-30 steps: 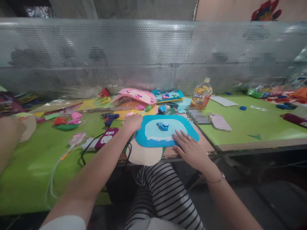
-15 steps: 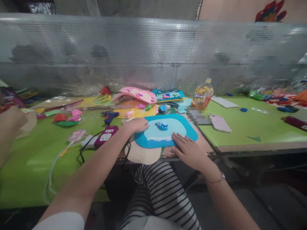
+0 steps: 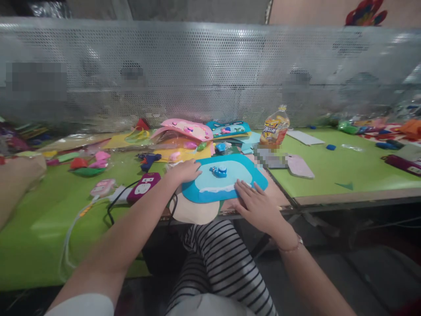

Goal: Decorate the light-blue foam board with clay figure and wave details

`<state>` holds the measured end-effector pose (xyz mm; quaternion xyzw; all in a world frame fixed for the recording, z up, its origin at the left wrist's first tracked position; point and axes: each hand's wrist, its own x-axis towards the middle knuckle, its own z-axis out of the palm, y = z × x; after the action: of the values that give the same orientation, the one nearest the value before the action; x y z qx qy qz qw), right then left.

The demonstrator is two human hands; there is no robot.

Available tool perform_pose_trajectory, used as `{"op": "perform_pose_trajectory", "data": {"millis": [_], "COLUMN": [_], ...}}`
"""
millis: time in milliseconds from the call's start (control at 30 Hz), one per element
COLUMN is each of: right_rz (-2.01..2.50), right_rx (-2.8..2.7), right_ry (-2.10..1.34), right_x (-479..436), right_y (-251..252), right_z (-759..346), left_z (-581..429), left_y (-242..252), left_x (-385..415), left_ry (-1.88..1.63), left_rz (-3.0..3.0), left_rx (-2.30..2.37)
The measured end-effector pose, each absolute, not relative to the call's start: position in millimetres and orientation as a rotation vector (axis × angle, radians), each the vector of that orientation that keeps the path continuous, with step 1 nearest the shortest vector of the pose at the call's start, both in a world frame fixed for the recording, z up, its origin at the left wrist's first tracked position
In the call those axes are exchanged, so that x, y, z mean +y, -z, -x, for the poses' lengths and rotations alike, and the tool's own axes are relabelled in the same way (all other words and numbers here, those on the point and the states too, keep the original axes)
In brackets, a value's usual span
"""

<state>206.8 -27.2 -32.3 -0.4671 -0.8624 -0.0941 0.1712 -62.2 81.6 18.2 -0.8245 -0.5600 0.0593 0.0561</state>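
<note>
A blue craft panel with rounded corners (image 3: 259, 172) lies before me on the bench, with a light blue layer on top. Along the lower part of that layer runs a white strip (image 3: 217, 189). A small blue figure (image 3: 219, 171) rests near the middle of the panel. My left hand (image 3: 188, 171) lies on the panel's upper left edge, fingers loosely stretched and partly hidden. On its lower right side my right hand (image 3: 256, 202) rests flat, fingers spread, its fingertips near the strip's right end. Beneath the panel a cream sheet (image 3: 194, 212) sticks out.
Another person's arm (image 3: 19, 186) reaches in at the left. Beyond the panel are a pink decorated piece (image 3: 187, 128), a teal one (image 3: 228, 128) and a snack bag (image 3: 275, 128). A purple power bank (image 3: 144, 188) with cables and a glue gun (image 3: 150, 161) lie left; a phone (image 3: 300, 166) lies right.
The view has shifted slightly. My hands stay in nearly the same places on the panel. At the left, the other person's arm has moved a little.
</note>
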Motion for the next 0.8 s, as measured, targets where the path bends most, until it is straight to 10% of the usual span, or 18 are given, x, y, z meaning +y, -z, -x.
{"op": "perform_pose_trajectory", "data": {"millis": [800], "right_rz": [1.481], "right_rx": [-2.341], "right_ry": [0.321], "right_x": [-27.0], "right_y": [37.1], "right_z": [-207.9], "left_z": [57.2], "left_y": [-22.9], "left_x": [67.4], "left_ry": [-0.438], "left_rz": [2.698], "left_rx": [-1.827]}}
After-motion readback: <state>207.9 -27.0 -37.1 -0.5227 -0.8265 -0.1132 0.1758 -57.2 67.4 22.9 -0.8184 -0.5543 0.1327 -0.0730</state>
